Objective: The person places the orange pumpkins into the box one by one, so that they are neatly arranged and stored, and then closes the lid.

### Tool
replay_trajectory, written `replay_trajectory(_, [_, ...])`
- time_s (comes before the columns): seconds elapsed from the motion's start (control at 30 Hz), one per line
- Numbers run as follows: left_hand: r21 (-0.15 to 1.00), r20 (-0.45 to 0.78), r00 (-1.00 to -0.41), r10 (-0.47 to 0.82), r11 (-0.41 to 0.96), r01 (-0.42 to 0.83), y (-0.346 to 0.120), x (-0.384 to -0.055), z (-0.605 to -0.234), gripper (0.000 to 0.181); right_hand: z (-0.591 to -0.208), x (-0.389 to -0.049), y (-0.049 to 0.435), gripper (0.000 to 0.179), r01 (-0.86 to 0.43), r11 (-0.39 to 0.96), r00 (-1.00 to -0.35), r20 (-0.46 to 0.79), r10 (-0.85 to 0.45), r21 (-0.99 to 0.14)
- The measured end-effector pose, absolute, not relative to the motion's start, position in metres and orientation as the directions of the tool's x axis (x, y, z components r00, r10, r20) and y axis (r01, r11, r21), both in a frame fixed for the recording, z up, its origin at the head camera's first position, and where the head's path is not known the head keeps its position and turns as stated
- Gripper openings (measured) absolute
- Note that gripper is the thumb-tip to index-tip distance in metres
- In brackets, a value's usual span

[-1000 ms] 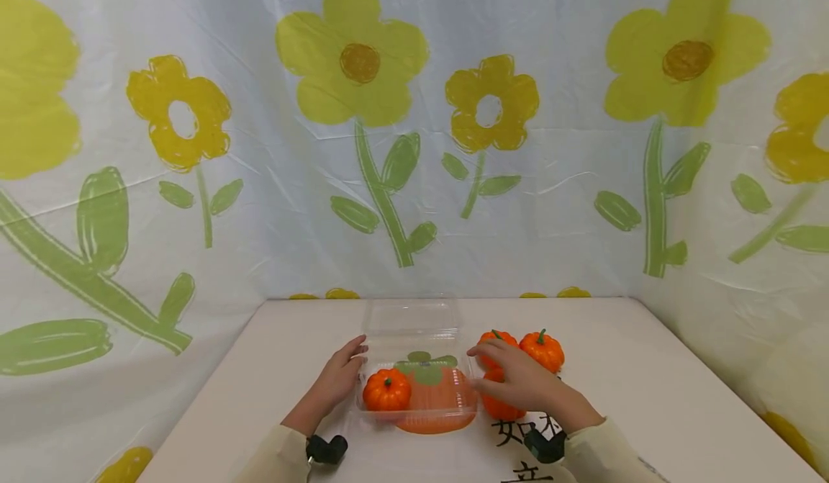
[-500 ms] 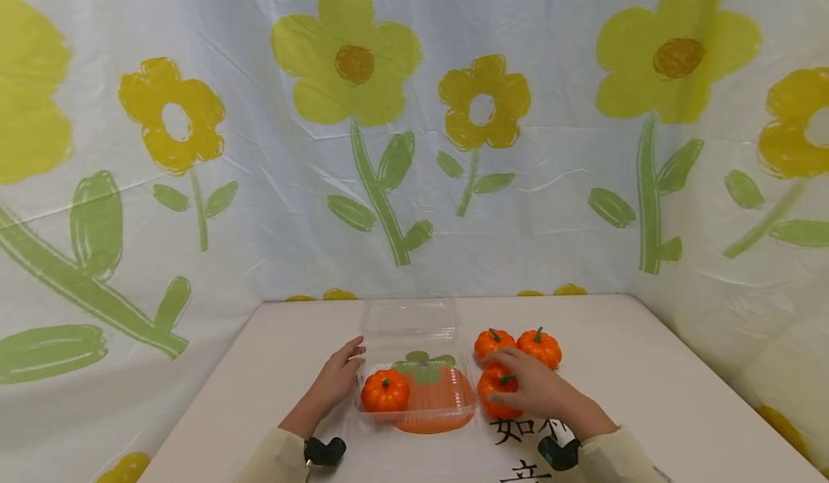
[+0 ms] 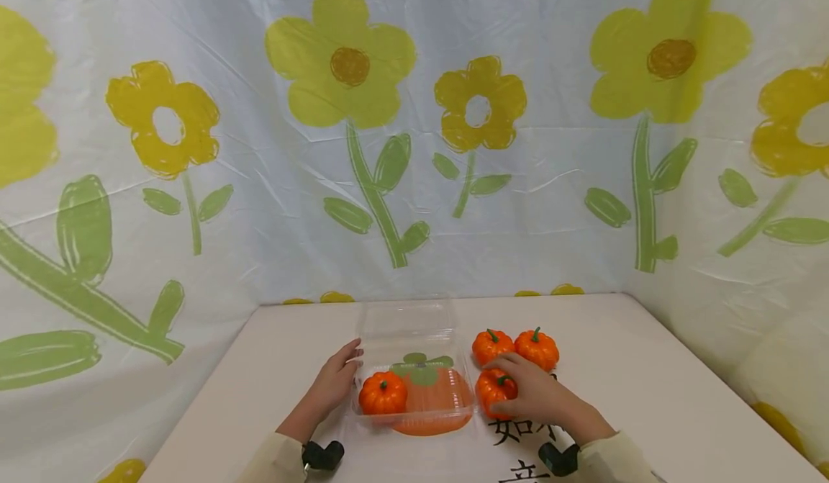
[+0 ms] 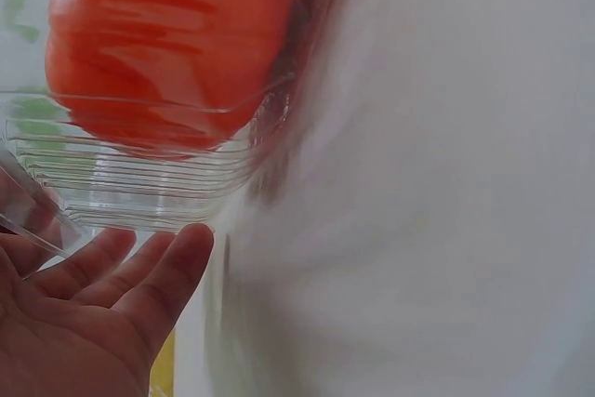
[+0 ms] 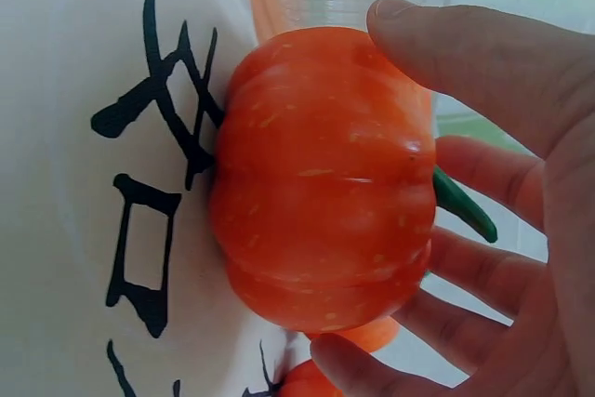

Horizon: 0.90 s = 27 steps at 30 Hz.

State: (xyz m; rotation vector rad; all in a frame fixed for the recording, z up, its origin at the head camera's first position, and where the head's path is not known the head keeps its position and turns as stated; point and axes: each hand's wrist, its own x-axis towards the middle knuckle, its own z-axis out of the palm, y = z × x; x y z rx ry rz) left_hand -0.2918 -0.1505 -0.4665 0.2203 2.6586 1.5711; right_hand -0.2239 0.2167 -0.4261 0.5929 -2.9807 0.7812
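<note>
A clear plastic clamshell box [image 3: 440,412] stands with its lid raised at the back, one small orange toy pumpkin [image 3: 383,392] in its left half. My left hand [image 3: 333,378] is at the box's left side; in the left wrist view its fairly straight fingertips [image 4: 193,241] touch the ribbed wall. Just right of the box, my right hand [image 3: 534,389] spans another pumpkin [image 5: 325,183] with a green stem. Its thumb lies along one side and its fingers curve round the other, as the right wrist view shows. This pumpkin sits on the printed table cover.
Two more pumpkins, a left one [image 3: 493,347] and a right one [image 3: 537,350], sit behind my right hand. The white table cover [image 3: 622,368] bears a printed orange fruit and black characters. A flower-patterned curtain [image 3: 414,181] encloses the back and sides.
My right hand has shifted right from beside the box's edge and closed in round the front pumpkin. The left hand stays at the box; the head view has shifted slightly.
</note>
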Motion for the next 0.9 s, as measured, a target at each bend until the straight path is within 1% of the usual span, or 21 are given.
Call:
replay_trajectory(0.17, [0.870,0.040,-0.987,0.155,0.480,0.111,-0.151,-0.291,-0.466,0.050,-0.431,-0.222,0.217,0.051,-0.347,0.800,-0.933,0.090,-0.349,-0.489])
replay_trajectory(0.5, [0.866,0.054,-0.986,0.159,0.484,0.125,-0.148,-0.288,-0.468,0.050,-0.438,-0.217,0.217,0.057,-0.306,0.814,-0.947,0.071,-0.313,-0.493])
replay_trajectory(0.7, [0.867,0.050,-0.987,0.153,0.484,0.119,-0.149,-0.289,-0.468,0.050,-0.438,-0.219,0.218,0.060,-0.318,0.813,-0.943,0.077,-0.323,-0.487])
replay_trajectory(0.9, [0.869,0.052,-0.988,0.148,0.481,0.117,-0.150,-0.291,-0.468,0.050,-0.435,-0.220,0.216,0.059,-0.330,0.814,-0.940,0.089,-0.329,-0.478])
